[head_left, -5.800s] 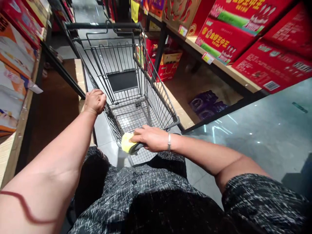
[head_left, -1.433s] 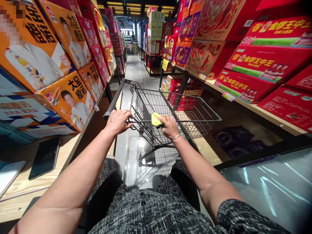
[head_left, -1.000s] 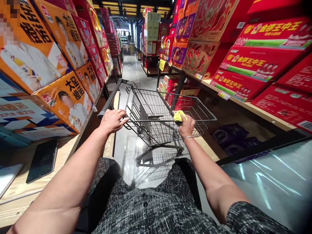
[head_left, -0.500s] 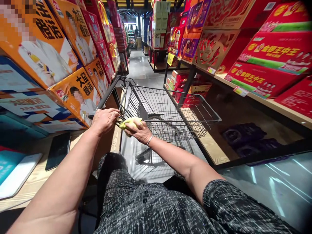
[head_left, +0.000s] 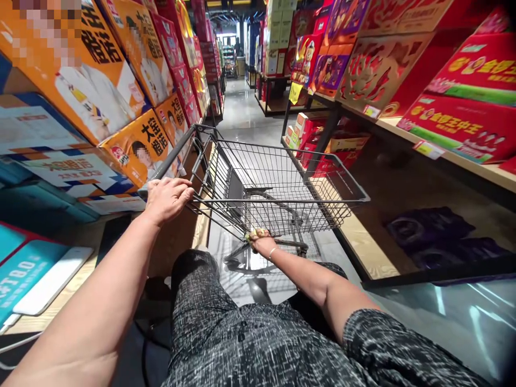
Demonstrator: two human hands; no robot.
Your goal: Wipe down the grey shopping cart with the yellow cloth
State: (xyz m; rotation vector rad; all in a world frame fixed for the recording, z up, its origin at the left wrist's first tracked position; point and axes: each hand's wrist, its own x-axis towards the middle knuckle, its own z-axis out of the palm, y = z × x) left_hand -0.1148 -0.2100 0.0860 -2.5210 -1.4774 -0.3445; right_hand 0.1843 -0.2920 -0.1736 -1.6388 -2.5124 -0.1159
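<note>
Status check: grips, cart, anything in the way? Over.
Left grip on cart, handle end. Right grip holding yellow cloth, low beside cart. Shelves flank cart.

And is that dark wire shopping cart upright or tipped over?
Upright: the dark wire shopping cart has its basket above its wheeled base.

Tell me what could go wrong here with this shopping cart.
The shopping cart might roll on the glossy floor, since the left hand alone seems to steady it. The yellow cloth bunched in the right hand could snag on the cart. The handle appears close to the orange boxes, so a shove might bump them.
</note>
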